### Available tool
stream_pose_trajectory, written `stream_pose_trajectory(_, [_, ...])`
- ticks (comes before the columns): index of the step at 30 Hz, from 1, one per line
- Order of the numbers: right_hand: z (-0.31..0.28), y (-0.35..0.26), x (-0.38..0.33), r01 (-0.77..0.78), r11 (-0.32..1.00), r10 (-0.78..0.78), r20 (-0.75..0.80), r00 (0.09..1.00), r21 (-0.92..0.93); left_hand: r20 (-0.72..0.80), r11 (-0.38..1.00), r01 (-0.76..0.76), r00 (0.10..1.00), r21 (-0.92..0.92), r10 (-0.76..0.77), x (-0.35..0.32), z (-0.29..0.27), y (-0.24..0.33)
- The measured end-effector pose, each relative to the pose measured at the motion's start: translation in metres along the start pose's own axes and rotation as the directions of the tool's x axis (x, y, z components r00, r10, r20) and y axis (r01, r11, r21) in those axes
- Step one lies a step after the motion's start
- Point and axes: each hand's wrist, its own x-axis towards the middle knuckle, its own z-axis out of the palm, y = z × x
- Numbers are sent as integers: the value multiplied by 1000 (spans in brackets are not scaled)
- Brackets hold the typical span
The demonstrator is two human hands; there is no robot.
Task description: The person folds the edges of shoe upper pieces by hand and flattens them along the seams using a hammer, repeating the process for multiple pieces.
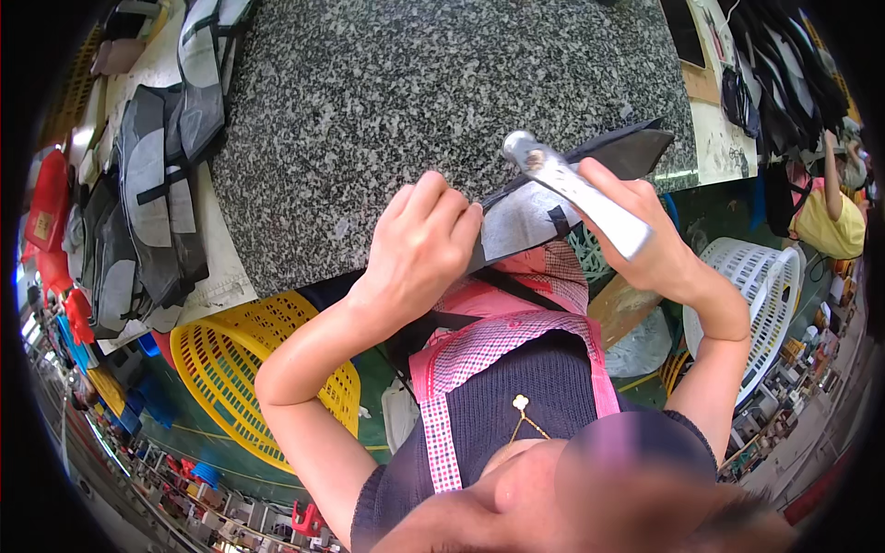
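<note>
My left hand (422, 241) is closed on the left end of a black and grey sheet piece (518, 224), perhaps a bag or shoe part. The piece lies along the near edge of a speckled granite slab (442, 101), its grey face toward me and its dark end reaching right. In my right hand (636, 226) is a silver metal hammer (576, 189), its rounded end over the slab and its flat, wider end near my wrist. That hand also hides part of the piece; whether its fingers touch the piece I cannot tell.
Stacked black and grey pieces (147, 194) lie left of the slab, more dark pieces (784, 83) at the far right. Below the slab stand a yellow basket (217, 387) and a white basket (784, 295). Another person in yellow (834, 221) is at the right.
</note>
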Motion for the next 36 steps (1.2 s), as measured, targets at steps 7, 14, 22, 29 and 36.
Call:
stream_pose_trajectory(7, [18,-13,-5,-33,996,44,129,991,-88,127,990,81,990,-115,-66,1,-16,-12])
stream_pose_trajectory(14, [10,-31,-2,55,995,-57,18,998,85,71,984,-172,983,46,168,-11,-9,-14])
stream_pose_trajectory(22, [16,-27,8,39,997,-34,74,997,-73,122,994,-86,988,-61,93,-16,-19,-22])
stream_pose_trajectory(29, [20,-25,2,-51,998,56,181,982,-34,22,987,-96,995,-129,100,-20,-8,-32])
stream_pose_trajectory(36, [11,10,-40,-72,996,79,-140,987,57,3,987,-66,998,-144,67,-2,12,-13])
